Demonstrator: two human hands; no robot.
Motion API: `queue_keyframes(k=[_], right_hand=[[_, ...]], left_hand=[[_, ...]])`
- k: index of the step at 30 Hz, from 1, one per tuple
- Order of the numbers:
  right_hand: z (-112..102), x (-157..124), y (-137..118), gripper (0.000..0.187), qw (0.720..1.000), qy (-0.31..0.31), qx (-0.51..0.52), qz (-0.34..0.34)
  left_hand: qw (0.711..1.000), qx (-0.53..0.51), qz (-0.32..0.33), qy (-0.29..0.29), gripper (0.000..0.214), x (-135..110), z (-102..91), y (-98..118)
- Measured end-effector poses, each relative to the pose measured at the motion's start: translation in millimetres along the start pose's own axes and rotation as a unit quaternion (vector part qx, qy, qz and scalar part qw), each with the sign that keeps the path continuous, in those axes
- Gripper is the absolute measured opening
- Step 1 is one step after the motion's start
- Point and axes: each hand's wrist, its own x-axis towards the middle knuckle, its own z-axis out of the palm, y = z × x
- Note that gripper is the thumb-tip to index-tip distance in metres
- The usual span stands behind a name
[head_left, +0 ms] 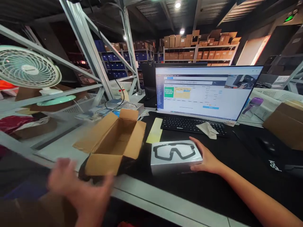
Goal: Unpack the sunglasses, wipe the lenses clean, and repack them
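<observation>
My right hand [208,159] grips the right end of a silver-grey box [174,165] with a pair of goggles pictured on its top. Thumb and fingers lie on opposite sides of that box, over the black desk mat. To its left an open cardboard carton [120,134] stands with its flaps folded outward and a bare inside. My left hand [82,192] is blurred by motion in front of the carton's near left corner. Its thumb and fingers are spread apart, and nothing shows between them.
Behind the boxes lie a yellow paper [155,130], a black keyboard [176,124] with a cloth [208,130] on it, and a monitor [203,104]. A mouse [267,145] and a brown carton [286,124] are at right. A fan [29,69] and metal frame [91,53] stand left.
</observation>
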Motion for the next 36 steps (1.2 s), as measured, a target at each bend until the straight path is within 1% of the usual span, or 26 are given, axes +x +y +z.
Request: queue_keyframes(k=[1, 2, 3, 5, 7, 10, 12, 14, 16, 17, 20, 22, 23, 24, 25, 26, 27, 28, 29, 30, 31, 32, 33, 34, 35, 36], right_hand=[[-0.9, 0.0, 0.4, 0.116, 1.000, 0.001, 0.008, 0.002], [-2.6, -0.1, 1.1, 0.112, 1.000, 0.001, 0.021, 0.009], [-5.2, -0.4, 2.2, 0.110, 0.999, -0.001, 0.039, 0.020], [-12.1, -1.6, 6.2, 0.108, 0.994, -0.006, 0.099, 0.052], [-20.0, -4.0, 12.7, 0.110, 0.979, -0.015, 0.184, 0.084], [-28.4, -8.6, 21.4, 0.114, 0.953, -0.040, 0.281, 0.107], [-29.4, -11.2, 21.9, 0.114, 0.947, -0.052, 0.297, 0.106], [-26.4, -12.4, 17.1, 0.114, 0.949, -0.055, 0.293, 0.101], [-21.4, -11.7, 9.4, 0.112, 0.954, -0.051, 0.280, 0.092], [-19.1, -10.8, 5.7, 0.111, 0.956, -0.047, 0.275, 0.086], [-16.6, -6.8, -1.0, 0.109, 0.964, -0.018, 0.259, 0.063], [-19.4, -4.2, -1.1, 0.110, 0.970, 0.008, 0.239, 0.054], [-21.7, -3.1, -0.3, 0.111, 0.972, 0.019, 0.229, 0.051], [-24.2, -2.2, 0.7, 0.111, 0.973, 0.027, 0.224, 0.050], [-26.6, -1.7, 1.6, 0.112, 0.973, 0.032, 0.224, 0.049], [-28.3, -1.6, 2.3, 0.112, 0.972, 0.035, 0.228, 0.048], [-29.2, -1.9, 2.5, 0.111, 0.970, 0.035, 0.237, 0.045], [-29.0, -2.7, 2.3, 0.111, 0.966, 0.033, 0.251, 0.042], [-27.5, -4.0, 1.7, 0.111, 0.962, 0.028, 0.271, 0.038], [-24.9, -5.5, 0.8, 0.111, 0.955, 0.019, 0.296, 0.034], [-21.2, -7.1, -0.3, 0.111, 0.946, 0.004, 0.324, 0.031], [-16.8, -8.6, -1.5, 0.112, 0.936, -0.015, 0.351, 0.028], [-11.9, -9.5, -2.9, 0.114, 0.926, -0.037, 0.374, 0.024], [-6.9, -9.8, -4.5, 0.116, 0.919, -0.056, 0.389, 0.021], [-2.1, -9.1, -6.5, 0.117, 0.918, -0.071, 0.391, 0.015], [2.3, -7.6, -9.2, 0.115, 0.925, -0.073, 0.373, 0.006]], left_hand=[[0.999, 0.009, 0.015, 0.028, 0.098, -9.4, 6.6, 10.9], [0.998, 0.029, 0.047, 0.027, 0.094, -15.2, 13.4, 19.5], [0.997, 0.045, 0.058, 0.024, 0.091, -18.0, 19.6, 25.3], [0.995, 0.084, 0.045, 0.014, 0.087, -17.9, 29.4, 27.7], [0.993, 0.113, 0.011, 0.028, 0.080, -16.6, 36.0, 21.2], [0.991, 0.127, -0.006, 0.050, 0.053, -16.7, 44.2, 5.2], [0.990, 0.124, -0.011, 0.059, 0.034, -14.4, 49.6, -5.9], [0.989, 0.124, -0.019, 0.080, 0.025, -7.0, 53.5, -17.4], [0.987, 0.131, -0.025, 0.093, 0.025, 5.5, 54.6, -30.0], [0.986, 0.138, -0.027, 0.090, 0.026, 13.0, 53.9, -36.3], [0.986, 0.155, -0.042, 0.041, 0.034, 34.6, 46.9, -49.6], [0.986, 0.157, -0.057, 0.023, 0.048, 42.8, 40.6, -48.4], [0.987, 0.149, -0.053, 0.024, 0.057, 43.6, 38.4, -43.8], [0.991, 0.130, -0.034, 0.027, 0.066, 42.0, 37.4, -36.8], [0.995, 0.098, 0.004, 0.022, 0.076, 38.2, 38.2, -27.6], [0.997, 0.048, 0.060, 0.000, 0.087, 32.5, 40.9, -16.6], [0.992, -0.015, 0.119, -0.044, 0.103, 25.2, 45.7, -4.3], [0.981, -0.075, 0.156, -0.093, 0.122, 17.0, 52.3, 8.8], [0.969, -0.117, 0.164, -0.141, 0.138, 8.2, 60.7, 22.5], [0.956, -0.158, 0.182, -0.165, 0.152, -0.7, 70.5, 36.3], [0.944, -0.184, 0.203, -0.182, 0.162, -9.2, 81.1, 50.0], [0.928, -0.198, 0.249, -0.192, 0.164, -17.3, 92.2, 63.4], [0.903, -0.210, 0.324, -0.190, 0.155, -24.7, 103.1, 76.4], [0.877, -0.213, 0.391, -0.182, 0.142, -31.1, 113.2, 88.8], [0.867, -0.213, 0.423, -0.156, 0.131, -36.3, 122.1, 100.7], [0.865, -0.204, 0.443, -0.119, 0.122, -40.1, 129.1, 111.9]])
